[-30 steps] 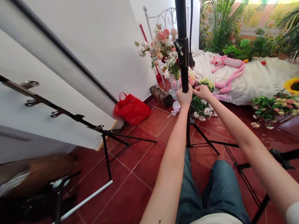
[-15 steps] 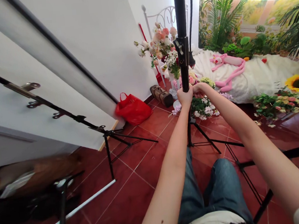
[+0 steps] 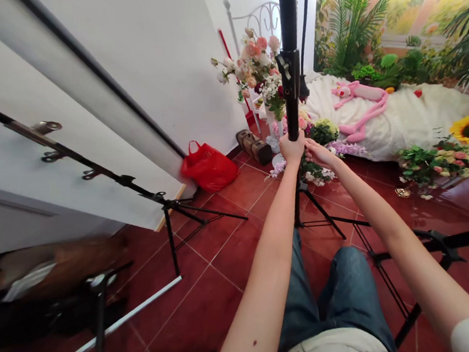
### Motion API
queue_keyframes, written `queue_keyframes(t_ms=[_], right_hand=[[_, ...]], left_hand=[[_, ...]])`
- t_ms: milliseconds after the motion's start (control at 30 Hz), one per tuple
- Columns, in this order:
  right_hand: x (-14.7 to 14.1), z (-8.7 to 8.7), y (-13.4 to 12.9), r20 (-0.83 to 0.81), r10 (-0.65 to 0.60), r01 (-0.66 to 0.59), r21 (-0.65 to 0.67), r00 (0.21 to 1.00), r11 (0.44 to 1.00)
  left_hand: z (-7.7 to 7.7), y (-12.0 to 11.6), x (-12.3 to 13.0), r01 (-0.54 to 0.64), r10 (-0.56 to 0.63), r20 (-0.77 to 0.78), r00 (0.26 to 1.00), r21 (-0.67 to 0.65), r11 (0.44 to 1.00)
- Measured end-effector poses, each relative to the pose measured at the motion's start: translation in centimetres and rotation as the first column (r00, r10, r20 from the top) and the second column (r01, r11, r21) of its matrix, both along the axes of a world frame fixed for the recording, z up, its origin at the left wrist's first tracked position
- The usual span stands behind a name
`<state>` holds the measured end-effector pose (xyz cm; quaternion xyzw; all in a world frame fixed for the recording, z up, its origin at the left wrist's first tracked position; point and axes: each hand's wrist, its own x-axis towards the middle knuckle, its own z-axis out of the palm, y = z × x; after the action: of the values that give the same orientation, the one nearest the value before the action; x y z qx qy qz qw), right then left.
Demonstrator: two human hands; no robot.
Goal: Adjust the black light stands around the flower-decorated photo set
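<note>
A black light stand (image 3: pixel 292 116) rises in front of me, close to upright, with its tripod legs on the floor. My left hand (image 3: pixel 292 148) is wrapped around its pole below the black clamp collar (image 3: pixel 290 76). Just right of the pole is my right hand (image 3: pixel 318 153), its fingers loosely bent and apart, with nothing visible in them. Whether its fingertips touch the pole, I cannot tell. A black cable (image 3: pixel 304 25) hangs beside the upper pole. Behind the hands are artificial flowers (image 3: pixel 324 130).
A second black stand (image 3: pixel 125 181) leans along the left wall. A red bag (image 3: pixel 211 167) and a brown roll-shaped object (image 3: pixel 254 146) lie on the tiles. More tripod legs (image 3: pixel 410 322) cross the floor at right. A pink plush toy (image 3: pixel 362 105) lies on white cloth (image 3: pixel 416 125).
My right hand has come down and slightly away from the pole, its fingers loosened. My left hand stays around the pole. The view has shifted slightly.
</note>
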<state>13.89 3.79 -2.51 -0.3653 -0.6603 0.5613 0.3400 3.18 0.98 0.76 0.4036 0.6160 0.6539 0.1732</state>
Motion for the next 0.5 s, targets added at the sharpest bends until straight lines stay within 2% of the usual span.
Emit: queue_keyframes(t_ms=[100, 167, 233, 300, 333, 400, 467, 500], right_hand=[[0.5, -0.2, 1.0, -0.073, 0.036, -0.033, 0.041, 0.997, 0.999], [0.6, 0.0, 1.6, -0.035, 0.022, -0.019, 0.087, 0.999, 0.996], [0.8, 0.6, 2.0, 0.083, -0.067, 0.052, 0.177, 0.994, 0.983], [1.0, 1.7, 2.2, 0.170, -0.215, 0.157, 0.301, 0.962, 0.941], [1.1, 2.4, 2.1, 0.159, -0.305, 0.227, 0.379, 0.939, 0.897], [1.1, 4.4, 1.6, 0.042, -0.439, 0.349, 0.539, 0.898, 0.766], [0.6, 6.7, 0.8, -0.067, -0.448, 0.367, 0.686, 0.892, 0.628], [0.1, 7.8, 0.3, -0.077, -0.411, 0.323, 0.753, 0.908, 0.573]], left_hand=[[0.0, 0.1, 0.0, -0.016, 0.016, -0.009, 1.000, -0.013, 1.000], [0.0, 0.1, 0.0, -0.019, 0.019, -0.017, 1.000, -0.023, 1.000], [0.2, 0.0, 0.0, -0.014, 0.013, -0.025, 1.000, -0.031, 0.999], [0.3, -0.1, 0.1, -0.012, 0.011, -0.025, 1.000, -0.036, 0.999], [0.3, -0.1, 0.1, -0.013, 0.013, -0.019, 1.000, -0.035, 0.999], [0.3, 0.0, 0.1, -0.017, 0.018, 0.004, 1.000, -0.029, 0.999], [0.1, 0.2, 0.1, -0.002, 0.002, 0.031, 1.000, -0.008, 1.000], [0.0, 0.3, 0.0, 0.014, -0.014, 0.042, 0.999, 0.009, 1.000]])
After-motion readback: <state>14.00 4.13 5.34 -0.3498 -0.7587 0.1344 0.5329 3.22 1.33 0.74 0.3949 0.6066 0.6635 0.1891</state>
